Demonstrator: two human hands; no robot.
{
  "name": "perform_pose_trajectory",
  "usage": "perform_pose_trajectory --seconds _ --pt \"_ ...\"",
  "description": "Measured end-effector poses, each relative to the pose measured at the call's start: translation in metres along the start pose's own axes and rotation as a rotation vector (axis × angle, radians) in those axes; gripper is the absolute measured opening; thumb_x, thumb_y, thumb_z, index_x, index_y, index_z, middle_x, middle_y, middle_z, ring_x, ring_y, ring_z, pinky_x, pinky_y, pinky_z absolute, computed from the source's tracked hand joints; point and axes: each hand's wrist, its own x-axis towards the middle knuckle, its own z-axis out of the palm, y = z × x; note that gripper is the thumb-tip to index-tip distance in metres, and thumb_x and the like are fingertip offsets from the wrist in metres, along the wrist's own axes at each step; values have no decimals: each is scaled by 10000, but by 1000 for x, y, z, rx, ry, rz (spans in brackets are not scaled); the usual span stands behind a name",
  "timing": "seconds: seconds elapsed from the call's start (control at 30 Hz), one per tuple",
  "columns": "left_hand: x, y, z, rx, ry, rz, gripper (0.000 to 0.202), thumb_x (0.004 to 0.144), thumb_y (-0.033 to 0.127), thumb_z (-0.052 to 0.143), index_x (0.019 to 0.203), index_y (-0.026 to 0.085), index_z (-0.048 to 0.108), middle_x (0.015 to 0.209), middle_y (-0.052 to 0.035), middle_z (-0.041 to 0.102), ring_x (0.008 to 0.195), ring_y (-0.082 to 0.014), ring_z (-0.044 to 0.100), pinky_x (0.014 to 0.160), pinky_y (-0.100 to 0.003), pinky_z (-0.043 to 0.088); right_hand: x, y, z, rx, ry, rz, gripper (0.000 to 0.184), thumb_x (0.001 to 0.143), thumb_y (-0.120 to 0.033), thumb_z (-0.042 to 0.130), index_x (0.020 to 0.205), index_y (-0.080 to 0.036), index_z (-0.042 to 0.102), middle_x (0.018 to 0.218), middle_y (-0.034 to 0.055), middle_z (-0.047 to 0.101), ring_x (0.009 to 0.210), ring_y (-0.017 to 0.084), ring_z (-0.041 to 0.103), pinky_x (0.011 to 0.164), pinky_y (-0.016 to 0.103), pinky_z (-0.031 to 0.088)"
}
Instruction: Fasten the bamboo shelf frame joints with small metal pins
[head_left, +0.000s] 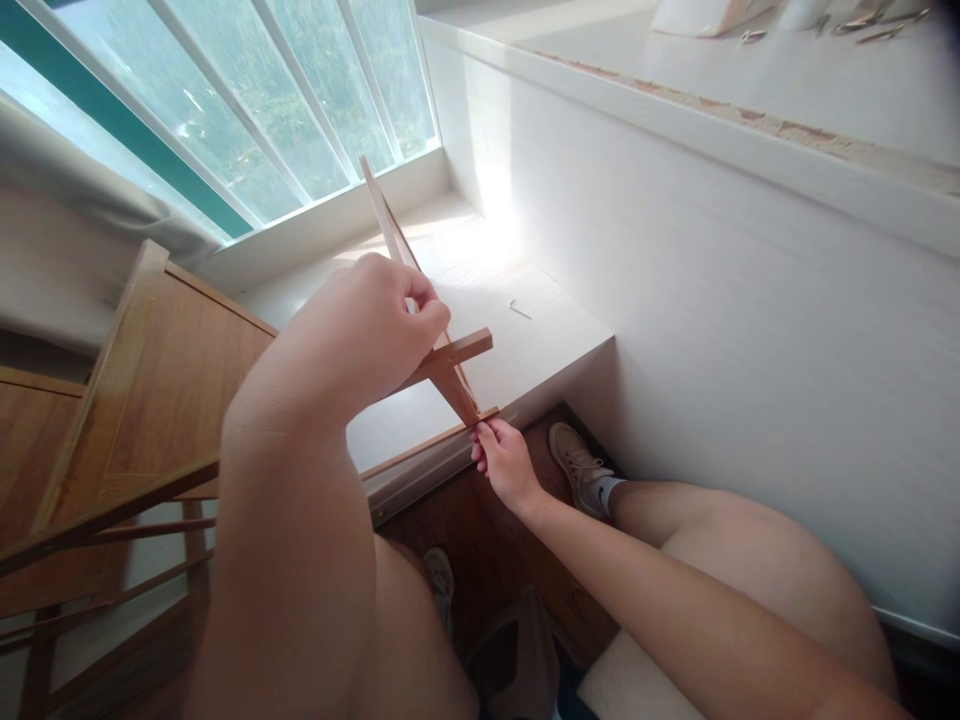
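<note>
The wooden slat (465,352) lies crossed over a thin board (457,390) mid-view, gripped in the closed left hand (367,330), while the right hand (504,462) at 5 o'clock pinches the board's lower tip at the window ledge (555,340) edge, the crossing apparently not yet fastened.

On my feed the wooden slats (457,352) read a warm reddish tan, paler along their sunlit edges. The bench (540,330) is white with a faint streaked grain, and the wall panel (712,330) matches it. The larger wooden frame (165,370) is orange-brown with lighter rails. The floor (480,540) is dark brown. The shoe (574,460) is cream, the sock (600,492) white with a small dark mark. The window (300,110) shows a teal band, white bars and blurred green beyond. The curtain (67,240) looks pale grey-beige.
</note>
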Motion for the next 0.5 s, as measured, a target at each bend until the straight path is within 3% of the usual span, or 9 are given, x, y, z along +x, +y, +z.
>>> perform_pose_trajectory --seconds 0.27,0.5 --pt "-3 2 -3 -5 63 15 260 829 433 479 928 282 666 726 -10 669 589 -159 531 536 -317 364 1 2 -1 -116 20 -43 343 915 -471 469 753 -196 593 569 -11 576 467 119 513 449 224 378" --pt "1 0 -4 -12 55 -14 216 781 394 520 816 258 684 665 -15 674 537 -157 538 531 -323 399 0 -1 -5 -254 45 -100 304 926 -417 468 727 -211 570 577 -8 596 508 137 546 515 238 385"
